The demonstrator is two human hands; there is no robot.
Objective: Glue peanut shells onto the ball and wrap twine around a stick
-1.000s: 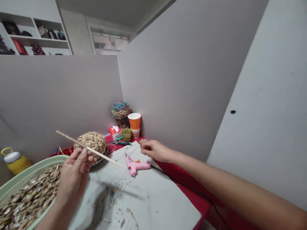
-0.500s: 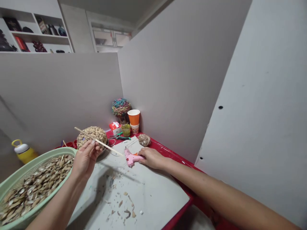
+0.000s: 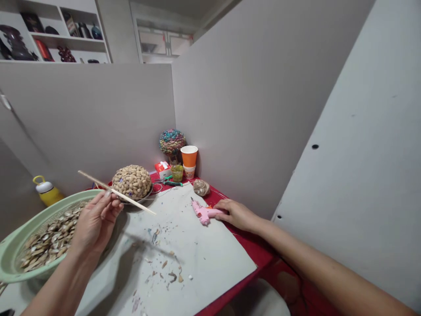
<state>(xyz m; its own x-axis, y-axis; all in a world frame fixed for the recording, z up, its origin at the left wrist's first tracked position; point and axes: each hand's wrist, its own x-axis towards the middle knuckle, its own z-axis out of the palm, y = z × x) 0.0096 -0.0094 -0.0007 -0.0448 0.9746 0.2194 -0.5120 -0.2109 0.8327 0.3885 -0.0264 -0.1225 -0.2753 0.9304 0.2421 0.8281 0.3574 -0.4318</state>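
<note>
My left hand [image 3: 98, 215] pinches a thin wooden stick [image 3: 131, 200] between thumb and fingertips, and the stick slants down to the right above the board. On the right side, the fingers of my right hand [image 3: 236, 214] close round the handle end of a pink glue gun [image 3: 205, 213]. The gun lies on its side near the edge of the white board [image 3: 210, 254], nozzle toward the back left. Behind the stick sits a dome covered in peanut shells [image 3: 133, 181]. A green basket [image 3: 9, 256] of shell halves [image 3: 52, 241] stands beside my left forearm.
A ball of twine [image 3: 201, 187], green-handled pliers [image 3: 173, 183], a tub [image 3: 176, 173], paper cups [image 3: 189, 158] and a colourful shell tree [image 3: 172, 141] stand by the back corner. Shell scraps [image 3: 173, 276] litter the board. Grey partitions [image 3: 250, 109] rise behind. A yellow bottle [image 3: 49, 193] stands left.
The glue gun has moved right across the board with my right hand, away from the stick's tip. My left hand and the stick have shifted left. The view has turned slightly.
</note>
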